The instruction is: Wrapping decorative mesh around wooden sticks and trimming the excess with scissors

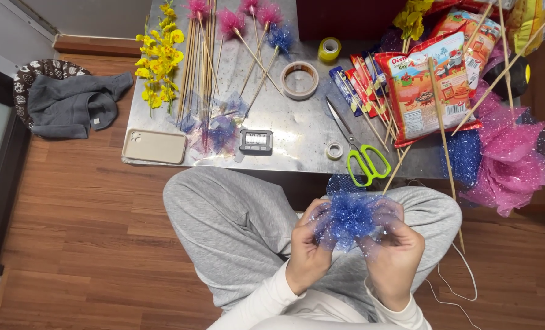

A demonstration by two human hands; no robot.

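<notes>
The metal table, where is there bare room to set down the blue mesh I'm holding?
Bare metal table shows between the small timer and the green-handled scissors, below the tape ring. The right side is crowded with snack packets, sticks and pink mesh; the left with skewers and a phone.

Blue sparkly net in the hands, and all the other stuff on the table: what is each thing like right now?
Blue net: bunched into a puff, held by both hands.
Left hand: fingers pinching the net.
Right hand: fingers pinching the net.
Scissors: lying closed on the table.
Phone: face down.
Timer: lying flat, screen up.
Clear tape roll: lying flat.
Pink net: crumpled, hanging over the table edge.
Grey cloth: crumpled on a cushion.
</notes>
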